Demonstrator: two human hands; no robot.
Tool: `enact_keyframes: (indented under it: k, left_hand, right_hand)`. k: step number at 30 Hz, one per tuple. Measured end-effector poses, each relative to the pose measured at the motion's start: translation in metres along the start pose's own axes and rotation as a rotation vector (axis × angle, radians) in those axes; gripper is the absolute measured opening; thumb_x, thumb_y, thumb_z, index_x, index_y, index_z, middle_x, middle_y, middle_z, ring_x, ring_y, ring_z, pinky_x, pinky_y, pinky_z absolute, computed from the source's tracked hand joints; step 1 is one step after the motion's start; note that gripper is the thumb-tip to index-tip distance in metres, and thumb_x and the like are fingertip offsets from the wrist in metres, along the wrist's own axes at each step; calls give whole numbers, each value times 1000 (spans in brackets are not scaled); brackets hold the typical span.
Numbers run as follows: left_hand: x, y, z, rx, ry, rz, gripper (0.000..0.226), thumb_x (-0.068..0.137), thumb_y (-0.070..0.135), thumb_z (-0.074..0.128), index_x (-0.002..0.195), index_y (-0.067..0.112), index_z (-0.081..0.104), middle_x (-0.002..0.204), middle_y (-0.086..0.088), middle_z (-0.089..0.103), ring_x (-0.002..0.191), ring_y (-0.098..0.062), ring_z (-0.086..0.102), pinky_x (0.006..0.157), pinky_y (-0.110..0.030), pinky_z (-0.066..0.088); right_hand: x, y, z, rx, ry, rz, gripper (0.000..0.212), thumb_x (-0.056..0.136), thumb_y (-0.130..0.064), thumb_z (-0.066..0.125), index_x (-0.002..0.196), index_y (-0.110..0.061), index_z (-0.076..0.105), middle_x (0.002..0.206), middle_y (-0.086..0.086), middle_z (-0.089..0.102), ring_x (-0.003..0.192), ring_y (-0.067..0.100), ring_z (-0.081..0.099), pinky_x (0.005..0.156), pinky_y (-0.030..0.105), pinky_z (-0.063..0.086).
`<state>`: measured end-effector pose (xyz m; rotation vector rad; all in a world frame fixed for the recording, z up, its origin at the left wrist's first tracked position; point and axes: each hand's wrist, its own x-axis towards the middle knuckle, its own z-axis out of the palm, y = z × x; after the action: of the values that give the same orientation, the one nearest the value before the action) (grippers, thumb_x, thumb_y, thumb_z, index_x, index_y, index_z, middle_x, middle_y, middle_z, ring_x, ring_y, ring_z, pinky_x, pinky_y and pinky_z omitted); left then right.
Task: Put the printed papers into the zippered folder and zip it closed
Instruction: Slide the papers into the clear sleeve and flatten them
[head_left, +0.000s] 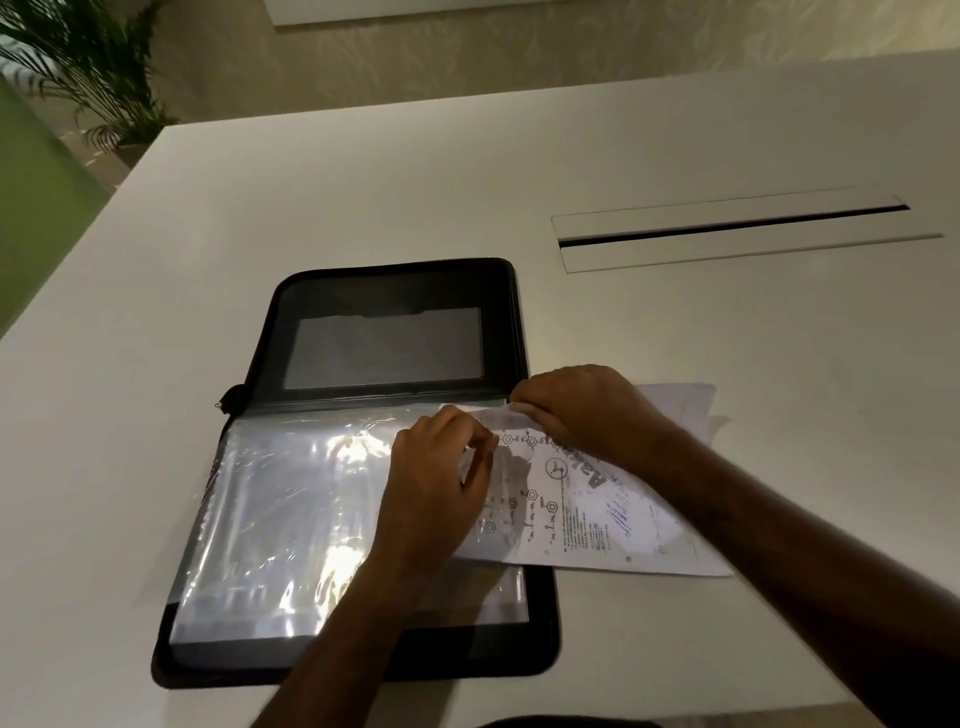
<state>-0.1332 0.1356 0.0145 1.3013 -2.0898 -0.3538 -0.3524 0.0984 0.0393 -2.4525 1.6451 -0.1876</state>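
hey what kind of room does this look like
Probably an office or meeting room: a large white table with a built-in cable slot, a potted palm in the corner, and a zippered folder lying open.

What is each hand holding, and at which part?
The right hand pinches the printed paper at its far edge. The left hand pinches the plastic sleeve at its open edge.

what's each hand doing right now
Left hand: pinching the plastic sleeve.
Right hand: pinching the paper edge.
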Motion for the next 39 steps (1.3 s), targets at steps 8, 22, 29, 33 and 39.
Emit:
enact_keyframes:
  k: [8, 22, 29, 33, 39]
  left_hand:
    - [5, 4, -1, 38, 20, 8, 20, 95, 35, 65, 91, 15, 65, 91, 1, 68, 79, -6, 51, 82, -28, 44]
    - [-5, -1, 5, -34, -187, -2, 16, 94, 24, 70, 92, 9, 65, 97, -7, 75, 78, -19, 71, 78, -26, 58]
    - [-12, -12, 13, -52, -231, -76, 18, 94, 31, 67, 96, 14, 63, 105, -3, 76, 80, -15, 72, 75, -4, 38]
    - [-14, -17, 15, -62, -255, -93, 16, 98, 33, 67, 95, 25, 53, 110, 2, 73, 85, -11, 68, 81, -9, 47]
    - [-13, -13, 12, -96, -225, -101, 22, 100, 32, 65, 88, 31, 47, 101, 8, 70, 81, -8, 65, 78, -14, 52]
  right_hand:
    - [17, -1, 13, -31, 76, 118, 30, 112, -40, 43, 119, -24, 68, 104, -1, 77, 89, 18, 72, 72, 27, 42]
    - [33, 4, 25, 165, -59, 266, 25, 108, -37, 50, 109, -20, 69, 100, 2, 75, 85, 15, 68, 66, 25, 42]
    - [27, 1, 25, 269, -49, 267, 28, 103, -34, 64, 123, -21, 48, 130, 8, 68, 108, 25, 69, 74, 26, 49]
    - [17, 12, 16, 217, -55, 302, 38, 103, -48, 61, 126, -20, 49, 125, 7, 72, 97, 23, 71, 85, 36, 54]
    - [-19, 56, 12, 149, 61, 461, 54, 85, -86, 50, 93, -33, 53, 83, -17, 66, 75, 10, 66, 84, 36, 46]
